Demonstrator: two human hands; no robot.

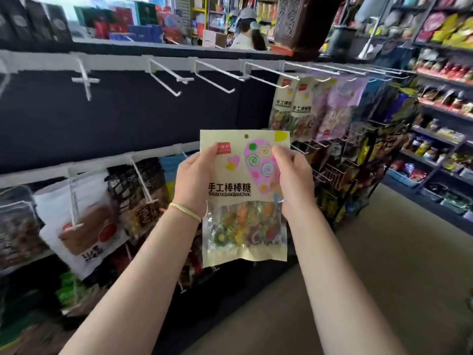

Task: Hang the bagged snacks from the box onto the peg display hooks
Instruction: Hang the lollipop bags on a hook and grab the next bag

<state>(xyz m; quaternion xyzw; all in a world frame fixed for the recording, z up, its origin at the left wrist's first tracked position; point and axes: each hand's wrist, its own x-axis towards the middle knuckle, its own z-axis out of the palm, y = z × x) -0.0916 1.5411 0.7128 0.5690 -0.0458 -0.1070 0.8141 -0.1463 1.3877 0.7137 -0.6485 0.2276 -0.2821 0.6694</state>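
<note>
A pale yellow bag of lollipops (243, 201) with a pink balloon print and a clear lower window is upright in front of me. My left hand (193, 179) grips its left edge and my right hand (294, 180) pinches its right edge near the top. The hang hole in the bag's top sits well below the upper row of white peg hooks (217, 75), which stick out bare from the dark back panel. Matching lollipop bags (294, 103) hang on the hooks further right. The box is not in view.
A lower row of hooks carries other snack bags (84, 221) at left. More loaded pegs and shelves (435, 139) fill the right side. Tan floor (384, 278) runs along the aisle. A person in a cap (247, 29) stands behind the display.
</note>
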